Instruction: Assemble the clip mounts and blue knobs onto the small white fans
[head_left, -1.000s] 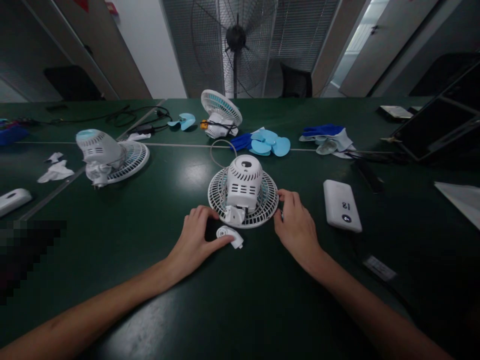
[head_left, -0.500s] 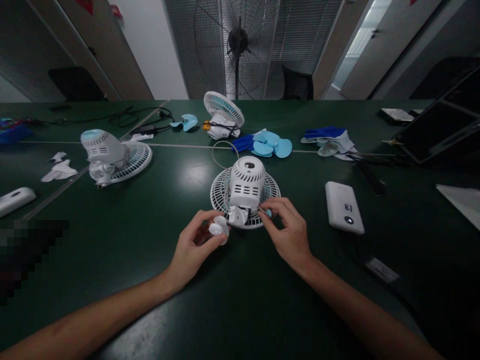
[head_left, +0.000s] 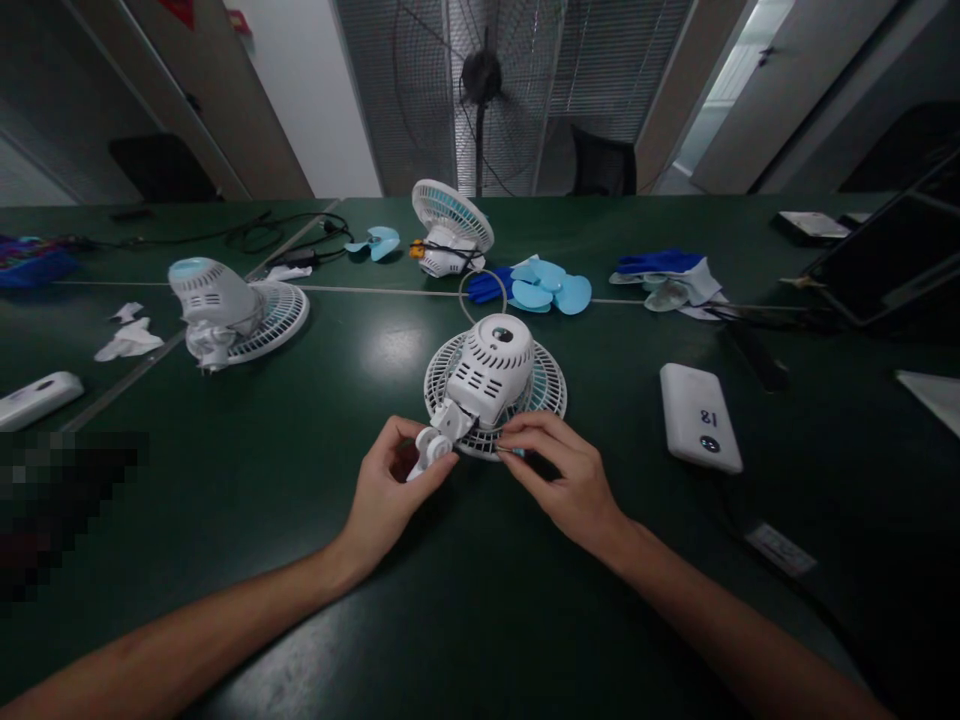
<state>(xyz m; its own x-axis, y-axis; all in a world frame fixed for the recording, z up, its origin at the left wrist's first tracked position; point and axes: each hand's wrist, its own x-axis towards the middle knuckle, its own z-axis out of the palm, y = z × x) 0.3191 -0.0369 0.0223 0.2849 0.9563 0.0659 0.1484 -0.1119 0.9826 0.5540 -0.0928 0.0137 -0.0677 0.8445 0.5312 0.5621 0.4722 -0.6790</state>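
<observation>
A small white fan (head_left: 491, 370) lies face down on its round grille, motor housing upward, its neck turned toward my left hand. My left hand (head_left: 394, 475) is closed on a white plastic bracket (head_left: 433, 452) with a rounded end, held at the fan's neck; whether the two are joined I cannot tell. Beside the neck, over the near edge of the grille, my right hand (head_left: 559, 475) pinches a thin metal piece with a light-blue end (head_left: 511, 451). Its exact kind is too small to make out.
Another fan (head_left: 225, 310) lies to the left, and a third fan (head_left: 450, 230) stands behind. Light-blue blades (head_left: 551, 287) and gloves (head_left: 667, 275) lie farther back. A white power bank (head_left: 700, 417) sits at the right. A dark monitor (head_left: 892, 250) edges the right side.
The fan's housing has tilted, its neck swinging left toward my left hand. The white bracket has turned and come up to the neck. My right hand has moved slightly left and down.
</observation>
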